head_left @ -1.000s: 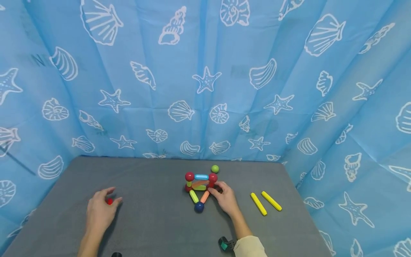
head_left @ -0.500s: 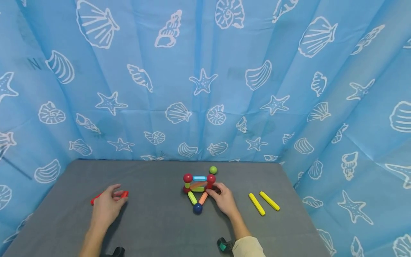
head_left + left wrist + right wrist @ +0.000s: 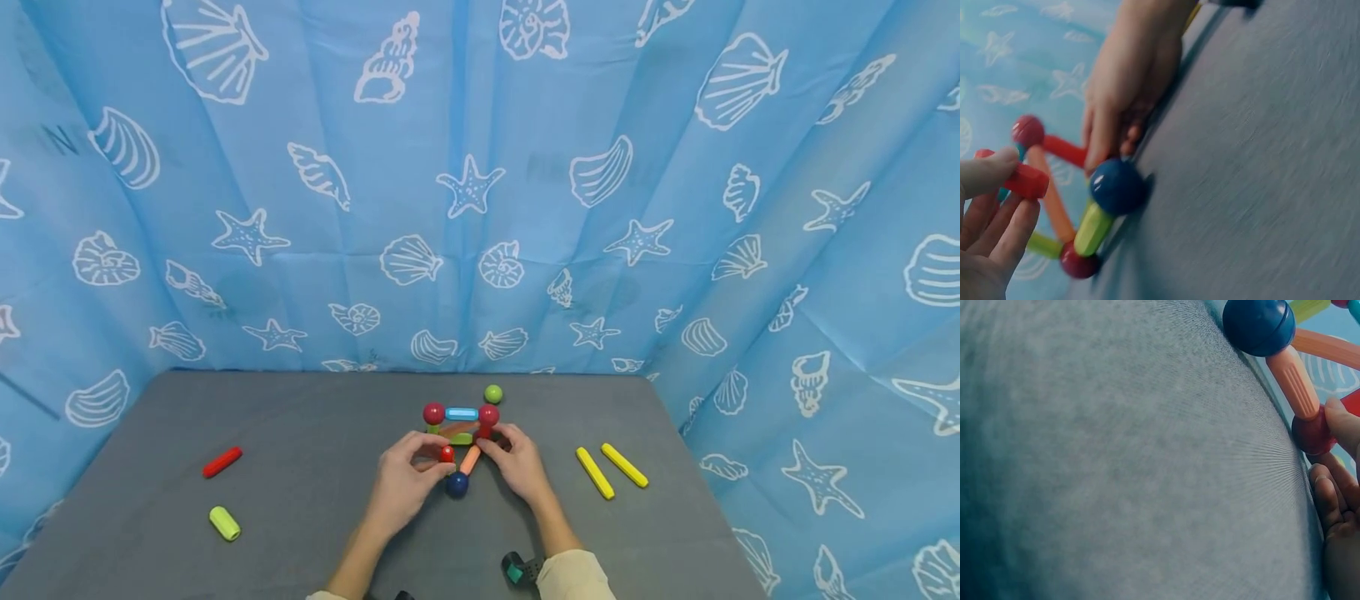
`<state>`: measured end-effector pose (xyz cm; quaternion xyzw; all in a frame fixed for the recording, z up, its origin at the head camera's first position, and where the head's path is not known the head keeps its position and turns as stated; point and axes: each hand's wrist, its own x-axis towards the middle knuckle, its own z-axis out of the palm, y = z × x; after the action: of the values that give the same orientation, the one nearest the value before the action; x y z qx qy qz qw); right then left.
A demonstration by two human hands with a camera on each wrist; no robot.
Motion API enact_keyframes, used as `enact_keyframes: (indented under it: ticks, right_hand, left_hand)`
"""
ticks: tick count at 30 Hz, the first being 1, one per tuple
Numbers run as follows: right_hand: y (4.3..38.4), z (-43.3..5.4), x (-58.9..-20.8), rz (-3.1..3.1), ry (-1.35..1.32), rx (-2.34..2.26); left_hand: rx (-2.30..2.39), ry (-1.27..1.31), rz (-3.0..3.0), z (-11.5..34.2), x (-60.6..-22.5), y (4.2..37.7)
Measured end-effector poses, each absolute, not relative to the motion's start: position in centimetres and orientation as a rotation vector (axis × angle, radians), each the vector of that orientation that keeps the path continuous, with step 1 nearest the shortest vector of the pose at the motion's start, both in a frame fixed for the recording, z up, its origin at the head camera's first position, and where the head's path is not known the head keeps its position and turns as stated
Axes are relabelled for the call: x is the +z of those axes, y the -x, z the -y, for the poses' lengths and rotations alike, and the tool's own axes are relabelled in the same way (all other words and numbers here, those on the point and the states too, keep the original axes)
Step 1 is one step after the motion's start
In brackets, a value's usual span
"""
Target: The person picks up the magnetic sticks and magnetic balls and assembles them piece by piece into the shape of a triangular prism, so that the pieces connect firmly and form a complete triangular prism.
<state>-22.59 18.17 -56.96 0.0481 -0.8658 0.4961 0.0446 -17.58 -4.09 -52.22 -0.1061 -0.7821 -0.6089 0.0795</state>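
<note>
A frame of magnetic balls and sticks stands in the middle of the grey table. On top, two red balls point(image 3: 433, 414) flank a light blue stick point(image 3: 461, 413); a dark blue ball point(image 3: 457, 485) forms its near corner. My left hand point(image 3: 393, 483) pinches a short red stick point(image 3: 1029, 181) between thumb and fingers, just left of this frame and above the table. With thumb and fingers, my right hand point(image 3: 521, 468) holds the lower right red ball point(image 3: 1311, 432), where an orange stick point(image 3: 1294, 381) joins it. The left hand covers the frame's lower left corner in the head view.
On the left lie a red stick point(image 3: 222, 462) and a yellow-green stick point(image 3: 224, 523). Two yellow sticks point(image 3: 595, 473) lie to the right. Behind the frame is a green ball point(image 3: 492, 394). A blue shell-print curtain point(image 3: 465, 250) hangs behind the table point(image 3: 315, 517).
My left hand has picked up a red stick at the left and carried it right to the frame, uncovering a red and a yellow-green stick. My right hand stays at the frame.
</note>
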Motion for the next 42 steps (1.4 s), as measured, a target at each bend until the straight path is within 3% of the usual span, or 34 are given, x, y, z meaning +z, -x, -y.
enact_keyframes:
  ticks: [9,18,27,37,42]
  right_hand:
    - [22.5,-18.1,-56.8,2.644,-0.150,1.524]
    - [23.2,-19.4,-55.5,2.767,-0.226,1.623]
    - [26.4,-20.0,-53.9,2.656,0.021,1.548]
    - [29.1,-19.4,-54.5,2.809,-0.264,1.161]
    - [29.0,-19.4,-54.1,2.810,-0.234,1.124]
  left_hand:
    - [-1.701,0.422,2.479,2.2,-53.5,17.3]
    - [-1.772,0.228,2.506,5.5,-52.9,19.1]
    - [-1.590,0.098,2.660,5.8,-54.9,22.2]
    - [-1.385,0.161,2.681,4.6,-55.6,22.7]
    - [-1.333,0.135,2.704,4.8,-55.4,22.8]
